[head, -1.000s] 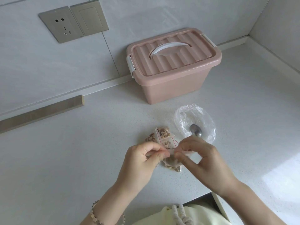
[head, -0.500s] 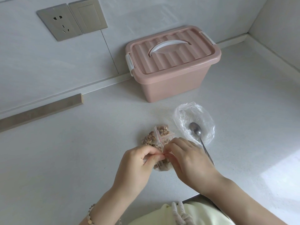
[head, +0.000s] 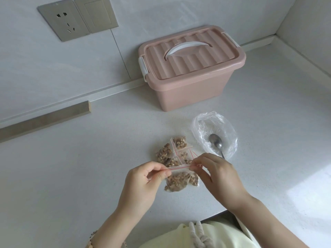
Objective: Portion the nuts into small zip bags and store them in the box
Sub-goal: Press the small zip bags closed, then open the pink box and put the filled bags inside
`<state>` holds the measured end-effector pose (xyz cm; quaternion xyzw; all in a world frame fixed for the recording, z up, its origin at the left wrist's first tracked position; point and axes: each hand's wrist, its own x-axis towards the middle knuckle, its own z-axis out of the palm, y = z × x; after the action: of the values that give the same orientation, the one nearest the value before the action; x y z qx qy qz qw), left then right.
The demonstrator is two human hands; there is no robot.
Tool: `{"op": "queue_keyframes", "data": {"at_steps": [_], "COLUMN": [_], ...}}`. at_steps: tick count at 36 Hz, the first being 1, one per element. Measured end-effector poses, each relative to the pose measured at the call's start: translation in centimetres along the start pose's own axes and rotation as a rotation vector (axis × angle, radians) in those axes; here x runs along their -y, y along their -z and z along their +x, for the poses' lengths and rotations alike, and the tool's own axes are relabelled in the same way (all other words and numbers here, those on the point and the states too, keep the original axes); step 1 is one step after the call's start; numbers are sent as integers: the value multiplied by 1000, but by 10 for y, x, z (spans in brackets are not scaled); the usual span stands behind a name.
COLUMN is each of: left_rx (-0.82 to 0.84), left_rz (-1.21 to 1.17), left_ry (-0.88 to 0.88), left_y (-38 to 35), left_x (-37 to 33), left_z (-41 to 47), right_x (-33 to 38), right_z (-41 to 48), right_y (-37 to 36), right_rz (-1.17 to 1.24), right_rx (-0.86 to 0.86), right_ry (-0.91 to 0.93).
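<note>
Pinching zip bag [head: 177, 181] rim, both ends

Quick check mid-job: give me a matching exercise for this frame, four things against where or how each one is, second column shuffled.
Things:
1. pink box
2. spoon
3. held zip bag
4. pile of filled bags

States:
A. bowl end in the large clear bag
B. pinched at its zip strip by left hand and right hand
C. lid on, near the wall
D. on the counter beyond the hands

Pairs: 1-C; 2-A; 3-B; 4-D
</note>
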<state>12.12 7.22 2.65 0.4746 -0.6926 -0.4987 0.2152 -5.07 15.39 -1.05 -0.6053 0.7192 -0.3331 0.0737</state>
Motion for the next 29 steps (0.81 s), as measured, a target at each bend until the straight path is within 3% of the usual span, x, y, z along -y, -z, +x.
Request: {"op": "queue_keyframes", "data": {"at_steps": [4,11,17,23,29], "left_rx": [-20,59,130,-8,-111], "left_rz": [-47,-88,67,20,39], "left_ry": [70,192,256,203,70], "left_y": [-3,-6,-18,-15,-2], "left_x": [7,37,80,78,46], "left_z": [3,10,13,25,73], "right_x": [3,7,-9,-26,-60], "right_z": [-2,-4,-13,-6,58], "right_y": [-4,-25,-63,-63,-1], "right_rz": [127,558,400,293,200], "right_rx": [67,360,467,448,243], "right_ry": [-180,-488,-593,-627,-551]}}
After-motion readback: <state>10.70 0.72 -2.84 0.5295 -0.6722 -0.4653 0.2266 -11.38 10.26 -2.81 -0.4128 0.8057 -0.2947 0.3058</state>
